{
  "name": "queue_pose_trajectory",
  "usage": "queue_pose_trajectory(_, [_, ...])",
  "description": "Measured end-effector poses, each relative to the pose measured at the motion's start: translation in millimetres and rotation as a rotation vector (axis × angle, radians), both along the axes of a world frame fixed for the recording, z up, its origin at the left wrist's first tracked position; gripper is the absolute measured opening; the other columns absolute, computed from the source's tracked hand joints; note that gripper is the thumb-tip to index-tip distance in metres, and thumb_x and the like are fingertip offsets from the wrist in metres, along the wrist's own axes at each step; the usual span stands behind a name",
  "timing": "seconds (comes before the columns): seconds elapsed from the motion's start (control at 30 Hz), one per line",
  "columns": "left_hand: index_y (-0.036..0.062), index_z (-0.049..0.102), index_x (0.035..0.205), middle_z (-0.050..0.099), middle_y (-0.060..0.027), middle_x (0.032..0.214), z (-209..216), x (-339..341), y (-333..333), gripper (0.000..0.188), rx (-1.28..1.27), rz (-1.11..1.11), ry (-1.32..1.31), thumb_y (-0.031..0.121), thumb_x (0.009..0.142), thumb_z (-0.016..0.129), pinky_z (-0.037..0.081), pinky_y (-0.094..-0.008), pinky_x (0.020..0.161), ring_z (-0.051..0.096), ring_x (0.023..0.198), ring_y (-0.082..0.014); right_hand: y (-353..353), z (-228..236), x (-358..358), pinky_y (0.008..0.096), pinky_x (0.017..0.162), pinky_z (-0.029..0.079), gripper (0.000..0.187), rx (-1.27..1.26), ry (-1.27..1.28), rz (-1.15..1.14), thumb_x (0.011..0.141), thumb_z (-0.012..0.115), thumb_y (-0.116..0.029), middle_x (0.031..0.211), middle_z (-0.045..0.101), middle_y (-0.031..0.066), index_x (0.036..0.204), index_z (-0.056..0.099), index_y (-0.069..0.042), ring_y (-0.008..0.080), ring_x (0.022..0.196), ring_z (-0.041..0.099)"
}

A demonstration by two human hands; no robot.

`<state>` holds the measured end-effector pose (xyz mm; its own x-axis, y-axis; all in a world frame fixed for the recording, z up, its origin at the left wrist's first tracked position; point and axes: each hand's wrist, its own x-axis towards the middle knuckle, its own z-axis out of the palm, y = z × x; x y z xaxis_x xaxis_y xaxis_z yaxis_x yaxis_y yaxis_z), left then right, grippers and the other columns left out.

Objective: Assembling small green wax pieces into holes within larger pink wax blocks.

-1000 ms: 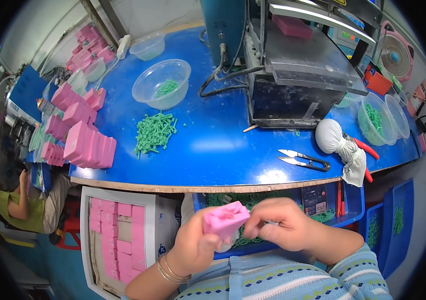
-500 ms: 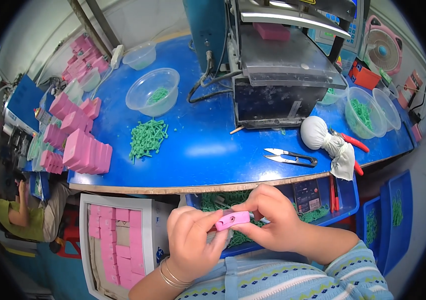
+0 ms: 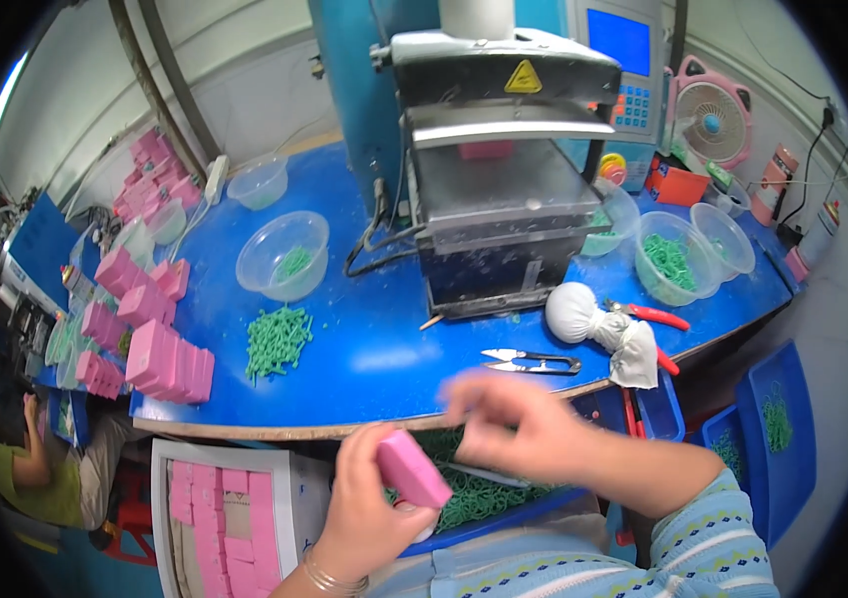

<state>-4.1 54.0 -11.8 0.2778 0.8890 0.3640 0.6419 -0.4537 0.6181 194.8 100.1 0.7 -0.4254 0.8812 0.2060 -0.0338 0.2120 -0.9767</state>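
My left hand [image 3: 356, 510] grips a small pink block [image 3: 410, 466] by its sides, tilted, in front of the table's edge. To the right, my right hand [image 3: 519, 424] is raised apart from the block; its fingers are smeared by motion, so I cannot make out whether they hold anything. Under both hands lies a blue tray filled with thin green plastic pieces [image 3: 474, 506]. Nearest above my right hand, thread snips [image 3: 534, 364] with black handles rest on the blue table.
A heated-looking press [image 3: 509, 214] stands mid-table with a pink block inside. Left are stacked pink blocks [image 3: 167, 361], a green heap [image 3: 280, 341] and a clear bowl [image 3: 282, 261]. Right are a white cloth bundle [image 3: 575, 313], red-handled pliers [image 3: 658, 317] and bowls [image 3: 671, 261]. A white box [image 3: 167, 518] holds pink blocks.
Both hands held the pink block before; my right hand has come off it and risen. My left hand has turned the block. The view has shifted, showing more of the press.
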Motion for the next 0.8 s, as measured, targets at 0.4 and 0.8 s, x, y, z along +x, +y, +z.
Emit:
queue_pose_trajectory(0.4, [0.0010, 0.028, 0.127, 0.046, -0.0071, 0.103, 10, -15, 0, 0.098, -0.182, 0.075, -0.679, 0.051, 0.058, 0.077, 0.041, -0.0282, 0.077, 0.048, 0.085, -0.0142, 9, 38, 65, 0.0274, 0.053, 0.049, 0.042, -0.348, 0.479, -0.002, 0.089, 0.039, -0.028, 0.092, 0.062, 0.0261, 0.109, 0.054, 0.006, 0.0247, 0.056, 0.062])
queue_pose_trajectory(0.8, [-0.0020, 0.040, 0.116, 0.041, -0.0219, 0.119, 53, 8, 36, 0.079, 0.002, -0.210, 0.174, 0.028, 0.056, 0.080, 0.031, -0.0436, 0.096, 0.039, 0.112, -0.0380, -37, -12, 61, 0.0293, 0.069, 0.051, 0.069, -0.928, 0.414, 0.721, 0.089, 0.048, -0.011, 0.118, 0.048, 0.0305, 0.141, 0.003, -0.004, 0.0260, 0.080, 0.064])
